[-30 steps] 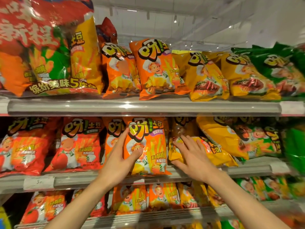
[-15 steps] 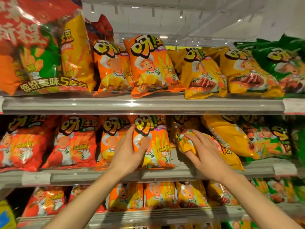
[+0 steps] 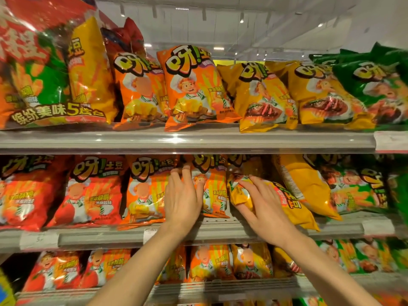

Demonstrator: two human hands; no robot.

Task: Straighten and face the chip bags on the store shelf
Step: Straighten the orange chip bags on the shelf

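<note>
Head view: the left hand (image 3: 183,199) lies flat, grip released, against the upright orange foil chip bag (image 3: 212,186) on the middle shelf (image 3: 99,237). The right hand (image 3: 262,208) grips the toppled yellow foil chip bag (image 3: 287,202); standing it comes next, with only a narrow gap between neighbouring bags

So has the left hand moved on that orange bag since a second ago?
Yes. The left hand has slid up the orange bag: its fingers now reach the logo just under the upper shelf rail, where before they lay lower down.
</note>
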